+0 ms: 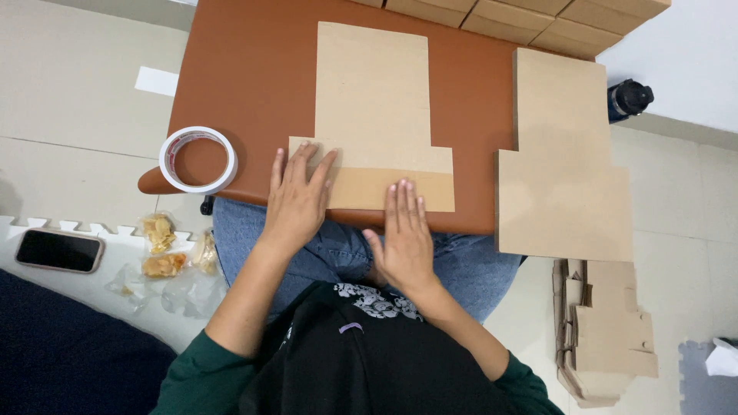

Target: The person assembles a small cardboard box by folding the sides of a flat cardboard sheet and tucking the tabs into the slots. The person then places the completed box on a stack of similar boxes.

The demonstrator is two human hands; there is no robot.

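A flat brown cardboard box blank [374, 100] lies on the reddish-brown low table [254, 69] in front of me. Its near flap [361, 188] is folded toward me along the table's front edge. My left hand [296, 196] presses flat on the flap's left end, fingers spread. My right hand [403, 234] lies flat on the flap's lower edge, fingers together and pointing away. Neither hand grips anything. A roll of clear tape [198, 160] with a white and red core sits on the table's near left corner, a hand's width from my left hand.
A second flat cardboard blank [565, 169] overhangs the table's right side. Folded boxes [523, 15] are stacked at the back. More cardboard blanks [607, 338] lie on the floor at right. A phone [59, 250] and snack bags [165, 257] rest on the floor at left. A dark bottle [629, 98] stands far right.
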